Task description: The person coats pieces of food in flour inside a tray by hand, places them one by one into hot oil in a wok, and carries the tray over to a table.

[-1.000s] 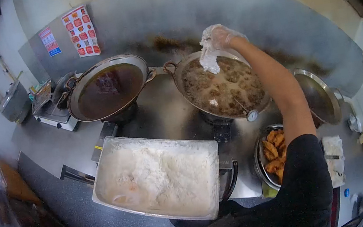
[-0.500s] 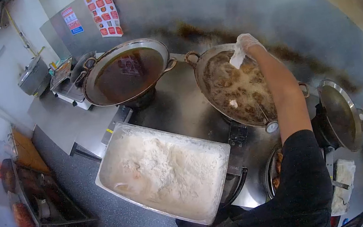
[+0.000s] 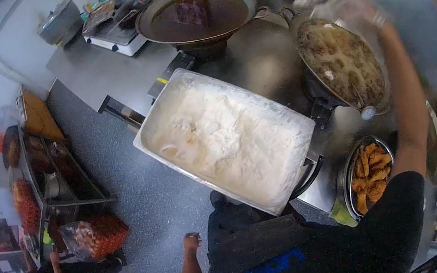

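"What was the hazard?"

"Spatter — the bare right forearm (image 3: 407, 91) hung close to the bubbling oil (image 3: 340, 59), so a careless splash could have burned it."

"And the grip?"

"The gloved right hand (image 3: 351, 3) blurred over the far rim of the wok (image 3: 308, 66); I couldn't tell whether it held anything."

"The left hand (image 3: 192, 242)?"

"Low beside the apron (image 3: 268, 242) — loosely curled, perhaps, but too small to be sure."

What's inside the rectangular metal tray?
The metal tray holds heaped white powder, with some unclear coated shapes toward picture-left. Powder covers the bottom; anything buried can't be seen.
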The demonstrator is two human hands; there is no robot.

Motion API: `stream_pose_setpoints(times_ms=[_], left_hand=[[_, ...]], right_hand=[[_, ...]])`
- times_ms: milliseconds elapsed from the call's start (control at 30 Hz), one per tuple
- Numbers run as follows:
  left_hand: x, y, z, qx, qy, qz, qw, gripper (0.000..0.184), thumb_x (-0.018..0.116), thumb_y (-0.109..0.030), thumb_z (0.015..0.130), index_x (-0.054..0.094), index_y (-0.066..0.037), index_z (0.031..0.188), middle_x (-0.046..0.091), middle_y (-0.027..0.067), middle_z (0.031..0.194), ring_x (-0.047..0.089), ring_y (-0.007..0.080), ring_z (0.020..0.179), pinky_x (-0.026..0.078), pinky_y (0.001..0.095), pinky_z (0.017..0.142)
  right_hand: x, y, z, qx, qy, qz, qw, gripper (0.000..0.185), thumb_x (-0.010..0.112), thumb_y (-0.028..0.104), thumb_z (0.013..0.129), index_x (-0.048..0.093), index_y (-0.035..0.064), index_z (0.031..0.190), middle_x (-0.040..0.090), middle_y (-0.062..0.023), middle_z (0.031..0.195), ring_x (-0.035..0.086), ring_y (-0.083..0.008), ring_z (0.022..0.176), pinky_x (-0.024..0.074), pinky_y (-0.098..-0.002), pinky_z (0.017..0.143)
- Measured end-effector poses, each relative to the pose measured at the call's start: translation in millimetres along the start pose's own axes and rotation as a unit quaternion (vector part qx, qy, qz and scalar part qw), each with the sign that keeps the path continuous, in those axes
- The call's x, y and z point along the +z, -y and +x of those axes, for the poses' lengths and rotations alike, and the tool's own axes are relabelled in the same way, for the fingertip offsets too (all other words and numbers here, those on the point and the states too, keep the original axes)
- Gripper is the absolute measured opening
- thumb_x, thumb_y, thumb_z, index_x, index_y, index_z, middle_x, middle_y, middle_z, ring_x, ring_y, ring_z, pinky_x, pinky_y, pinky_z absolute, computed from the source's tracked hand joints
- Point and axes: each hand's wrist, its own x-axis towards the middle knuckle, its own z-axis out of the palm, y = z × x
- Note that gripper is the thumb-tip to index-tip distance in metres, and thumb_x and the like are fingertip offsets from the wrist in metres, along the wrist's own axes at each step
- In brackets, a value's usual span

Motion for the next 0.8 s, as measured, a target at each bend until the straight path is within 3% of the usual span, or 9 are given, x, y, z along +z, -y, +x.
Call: stream_pose_setpoints(times_ms=[33, 100, 167, 233, 300, 400, 467, 600, 800], left_hand=[[-5, -5, 5, -0.001, 0.002, -0.005, 1.0, 0.018, 0.043, -0.014, 0.08, 0.056, -0.001, 0.081, 0.059, 0.0089, 0.069, 0.06, 0.0193, 0.057, 0.047, 0.0304, 0.044], [-18, -9, 17, 0.064, -0.025, 0.004, 0.998, 0.016, 0.047, -0.012, 0.078, 0.054, 0.0, 0.084, 0.06, 0.0096, 0.07, 0.06, 0.0187, 0.058, 0.047, 0.0294, 0.045], [-29, -8, 26, 0.067, -0.001, -0.071, 0.995, 0.013, 0.049, -0.01, 0.077, 0.055, 0.0, 0.083, 0.06, 0.0093, 0.069, 0.061, 0.018, 0.057, 0.047, 0.0289, 0.045], [-40, -10, 25, 0.045, -0.04, -0.042, 0.997, 0.014, 0.049, -0.01, 0.077, 0.055, 0.0, 0.085, 0.06, 0.0093, 0.069, 0.06, 0.0179, 0.056, 0.047, 0.0291, 0.045], [-54, 12, 37, 0.043, -0.036, -0.043, 0.998, 0.014, 0.051, -0.011, 0.078, 0.055, -0.001, 0.086, 0.06, 0.0091, 0.07, 0.06, 0.0184, 0.055, 0.047, 0.0298, 0.045], [-73, 50, 51, 0.014, -0.003, -0.127, 0.992, 0.015, 0.052, -0.014, 0.079, 0.057, -0.001, 0.085, 0.059, 0.0095, 0.068, 0.058, 0.0203, 0.053, 0.046, 0.0318, 0.042], [-89, 57, 42, -0.006, 0.012, -0.118, 0.993, 0.016, 0.051, -0.015, 0.08, 0.057, -0.001, 0.086, 0.059, 0.01, 0.068, 0.057, 0.0207, 0.052, 0.045, 0.0326, 0.042], [-111, 83, 43, -0.028, 0.04, -0.064, 0.997, 0.018, 0.05, -0.016, 0.08, 0.057, -0.001, 0.087, 0.058, 0.0105, 0.068, 0.057, 0.0214, 0.054, 0.045, 0.0337, 0.043], [-132, 95, 68, 0.189, 0.103, 0.303, 0.929, 0.02, 0.049, -0.018, 0.08, 0.057, -0.001, 0.088, 0.058, 0.0106, 0.069, 0.057, 0.0221, 0.057, 0.046, 0.0342, 0.044]], right_hand=[[23, 32, 6, -0.069, 0.02, -0.075, 0.995, 0.024, 0.063, 0.018, 0.075, 0.064, 0.0061, 0.096, 0.063, -0.009, 0.096, 0.06, -0.0223, 0.087, 0.0467, -0.0315, 0.081], [76, 94, 13, 0.103, 0.139, 0.082, 0.982, 0.027, 0.059, 0.012, 0.075, 0.062, 0.0049, 0.101, 0.059, -0.011, 0.107, 0.058, -0.022, 0.094, 0.0462, -0.0306, 0.084], [162, 85, 11, 0.013, 0.21, 0.094, 0.973, 0.032, 0.056, 0.015, 0.076, 0.059, 0.0069, 0.107, 0.059, -0.0117, 0.107, 0.055, -0.0263, 0.098, 0.0424, -0.0326, 0.088], [277, 55, 5, 0.134, 0.368, -0.037, 0.919, 0.036, 0.053, 0.021, 0.076, 0.056, 0.0057, 0.109, 0.057, -0.0131, 0.105, 0.053, -0.0279, 0.094, 0.0419, -0.0347, 0.086], [433, -9, -42, 0.073, 0.108, 0.0, 0.991, 0.019, 0.055, 0.026, 0.073, 0.062, 0.0103, 0.082, 0.061, -0.0121, 0.088, 0.056, -0.0257, 0.083, 0.0444, -0.0318, 0.08], [416, 64, -17, 0.177, 0.172, -0.068, 0.967, 0.028, 0.054, 0.032, 0.075, 0.063, 0.0057, 0.082, 0.061, -0.015, 0.088, 0.058, -0.0285, 0.084, 0.0443, -0.0355, 0.081], [410, 100, -2, 0.437, 0.135, -0.028, 0.889, 0.036, 0.051, 0.034, 0.079, 0.063, 0.0016, 0.089, 0.061, -0.0173, 0.094, 0.057, -0.03, 0.091, 0.0429, -0.0387, 0.083], [477, 74, -9, 0.493, 0.231, -0.015, 0.839, 0.045, 0.043, 0.035, 0.082, 0.056, 0.0012, 0.108, 0.052, -0.0176, 0.117, 0.048, -0.0297, 0.11, 0.0371, -0.0345, 0.093], [484, 98, 5, 0.587, -0.02, 0.168, 0.791, 0.047, 0.045, 0.033, 0.082, 0.049, 0.0022, 0.117, 0.054, -0.0149, 0.114, 0.05, -0.0272, 0.106, 0.038, -0.0339, 0.091]])
